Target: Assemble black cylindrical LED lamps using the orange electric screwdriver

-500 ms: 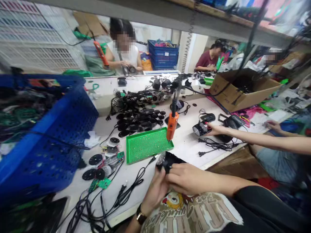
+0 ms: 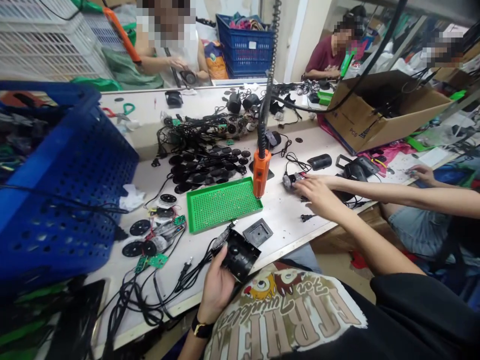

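Observation:
My left hand (image 2: 219, 280) holds a black plastic housing (image 2: 240, 256) with its hollow inside facing up, close to the table's front edge. My right hand (image 2: 315, 195) is stretched out to the right, fingers extended over a small device with a clear lens (image 2: 288, 181). A co-worker's hand is partly hidden behind mine at that device, and whether my fingertips touch it is unclear. A dark grey rectangular frame piece (image 2: 258, 232) lies just beyond the housing. Behind it is a green perforated tray (image 2: 225, 205) with tiny bits in it.
An orange electric screwdriver (image 2: 261, 172) hangs on a coiled cord above the tray's right end. To the left stand a blue crate (image 2: 93, 175), circuit boards (image 2: 155, 261) and black cables (image 2: 137, 300). Black round parts (image 2: 210, 170) lie behind the tray; a cardboard box (image 2: 360, 120) stands right.
My right hand has left the housing and reached right to the co-worker's device. My left hand now holds the housing alone, turned hollow side up. The grey frame piece has come into view.

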A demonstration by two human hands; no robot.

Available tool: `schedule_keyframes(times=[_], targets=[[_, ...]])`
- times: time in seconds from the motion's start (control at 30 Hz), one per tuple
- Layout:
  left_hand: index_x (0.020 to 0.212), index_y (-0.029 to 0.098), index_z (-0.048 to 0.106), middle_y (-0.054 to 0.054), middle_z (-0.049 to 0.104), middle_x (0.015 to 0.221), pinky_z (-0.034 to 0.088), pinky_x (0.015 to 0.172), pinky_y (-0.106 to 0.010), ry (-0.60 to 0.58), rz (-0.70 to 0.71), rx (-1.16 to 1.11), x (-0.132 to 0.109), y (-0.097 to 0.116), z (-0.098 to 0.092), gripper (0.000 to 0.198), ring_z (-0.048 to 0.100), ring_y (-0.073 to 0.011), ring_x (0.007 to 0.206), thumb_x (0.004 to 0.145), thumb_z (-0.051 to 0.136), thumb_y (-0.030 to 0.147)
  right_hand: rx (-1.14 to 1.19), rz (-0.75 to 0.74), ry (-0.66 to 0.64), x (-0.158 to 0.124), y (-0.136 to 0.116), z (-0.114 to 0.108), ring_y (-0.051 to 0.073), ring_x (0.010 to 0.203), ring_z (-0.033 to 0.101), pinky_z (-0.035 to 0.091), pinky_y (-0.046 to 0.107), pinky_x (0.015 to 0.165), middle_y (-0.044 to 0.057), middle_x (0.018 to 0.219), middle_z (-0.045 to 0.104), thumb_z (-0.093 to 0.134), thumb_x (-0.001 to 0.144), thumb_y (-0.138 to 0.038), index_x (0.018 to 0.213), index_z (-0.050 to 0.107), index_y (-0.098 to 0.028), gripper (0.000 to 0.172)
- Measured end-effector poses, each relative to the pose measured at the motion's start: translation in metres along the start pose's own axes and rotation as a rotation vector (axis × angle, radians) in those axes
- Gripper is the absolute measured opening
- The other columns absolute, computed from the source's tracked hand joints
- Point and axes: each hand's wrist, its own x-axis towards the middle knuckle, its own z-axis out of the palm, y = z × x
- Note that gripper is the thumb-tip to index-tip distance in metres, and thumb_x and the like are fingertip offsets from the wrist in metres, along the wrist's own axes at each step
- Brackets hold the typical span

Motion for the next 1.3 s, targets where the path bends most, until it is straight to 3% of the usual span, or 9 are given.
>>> schedule_keyframes(times=[0.07, 0.17, 0.43, 0.6, 0.83, 0.93, 1.07, 1.17, 1.3], targets=[[0.131, 0.019, 0.072, -0.009, 0.079, 0.129, 0.049, 0.121, -0.046, -0.001, 0.046, 0.070, 0.003, -0.001, 0.002, 0.041, 0.067, -0.0288, 0.134, 0.091, 0.076, 0.029, 0.012, 0.043, 0.007, 0.017, 0.030, -0.005, 0.039, 0.146, 0.049, 0.044, 0.061, 0.119, 0.018, 0.157, 0.056, 0.063, 0.083, -0.010, 0.156, 0.045, -0.017, 0.076], [0.132, 0.024, 0.070, -0.008, 0.075, 0.137, 0.047, 0.122, -0.045, -0.005, 0.148, 0.182, 0.007, -0.002, 0.006, 0.052, 0.064, -0.0286, 0.138, 0.084, 0.085, 0.034, 0.037, 0.129, -0.147, 0.049, 0.065, -0.007, 0.042, 0.146, 0.048, 0.044, 0.058, 0.119, 0.021, 0.161, 0.051, 0.081, 0.076, -0.032, 0.160, 0.039, -0.015, 0.094], [0.142, 0.029, 0.061, -0.008, 0.068, 0.145, 0.040, 0.126, -0.045, 0.116, 0.385, 0.445, 0.008, -0.001, -0.010, 0.066, 0.055, -0.0290, 0.146, 0.085, 0.083, 0.053, 0.071, 0.123, -0.451, 0.108, 0.101, 0.024, 0.036, 0.129, 0.067, 0.054, 0.043, 0.106, 0.012, 0.142, 0.071, 0.091, 0.057, -0.020, 0.144, 0.062, -0.025, 0.092], [0.137, 0.029, 0.063, -0.008, 0.069, 0.144, 0.036, 0.128, -0.048, 0.225, 0.343, 0.443, 0.009, -0.001, -0.014, 0.064, 0.053, -0.0297, 0.148, 0.083, 0.083, 0.057, 0.101, 0.213, -0.389, 0.101, 0.067, 0.044, 0.042, 0.128, 0.067, 0.056, 0.048, 0.101, 0.020, 0.144, 0.068, 0.086, 0.072, -0.053, 0.154, 0.051, -0.017, 0.096], [0.124, 0.025, 0.072, -0.005, 0.072, 0.142, 0.039, 0.127, -0.042, 0.194, 0.285, 0.274, 0.014, 0.000, 0.016, 0.054, 0.055, -0.0280, 0.147, 0.078, 0.088, 0.050, 0.165, 0.378, -0.285, 0.086, 0.016, 0.065, 0.043, 0.133, 0.063, 0.056, 0.051, 0.102, 0.024, 0.155, 0.057, 0.067, 0.083, -0.075, 0.161, 0.039, -0.014, 0.103], [0.127, 0.020, 0.072, -0.009, 0.076, 0.133, 0.050, 0.119, -0.046, 0.099, 0.146, 0.155, 0.012, 0.002, 0.028, 0.055, 0.065, -0.0306, 0.135, 0.086, 0.079, 0.055, 0.205, 0.373, -0.093, 0.074, 0.003, 0.059, 0.048, 0.139, 0.055, 0.050, 0.062, 0.111, 0.027, 0.156, 0.053, 0.065, 0.085, -0.074, 0.160, 0.039, -0.012, 0.101], [0.137, 0.020, 0.068, -0.011, 0.080, 0.122, 0.058, 0.108, -0.048, -0.003, 0.123, 0.010, 0.014, 0.006, 0.033, 0.065, 0.075, -0.0308, 0.118, 0.092, 0.068, 0.066, 0.460, 0.240, 0.289, 0.053, -0.035, 0.044, 0.037, 0.136, 0.058, 0.052, 0.058, 0.112, 0.018, 0.145, 0.060, 0.058, 0.097, -0.059, 0.149, 0.052, -0.025, 0.063], [0.139, 0.024, 0.068, -0.009, 0.080, 0.119, 0.058, 0.106, -0.046, -0.026, 0.198, -0.016, 0.018, 0.006, 0.030, 0.063, 0.076, -0.0298, 0.114, 0.092, 0.068, 0.067, 0.560, 0.157, 0.329, 0.038, -0.078, 0.038, 0.035, 0.127, 0.063, 0.054, 0.058, 0.109, 0.016, 0.130, 0.068, 0.056, 0.100, -0.046, 0.138, 0.062, -0.029, 0.041], [0.136, 0.024, 0.070, -0.008, 0.079, 0.121, 0.056, 0.107, -0.044, -0.048, 0.273, 0.012, 0.019, 0.005, 0.028, 0.059, 0.073, -0.0294, 0.118, 0.094, 0.067, 0.065, 0.616, 0.009, 0.232, 0.030, -0.120, 0.046, 0.036, 0.120, 0.067, 0.055, 0.062, 0.107, 0.012, 0.120, 0.073, 0.057, 0.100, -0.037, 0.133, 0.066, -0.034, 0.034]])
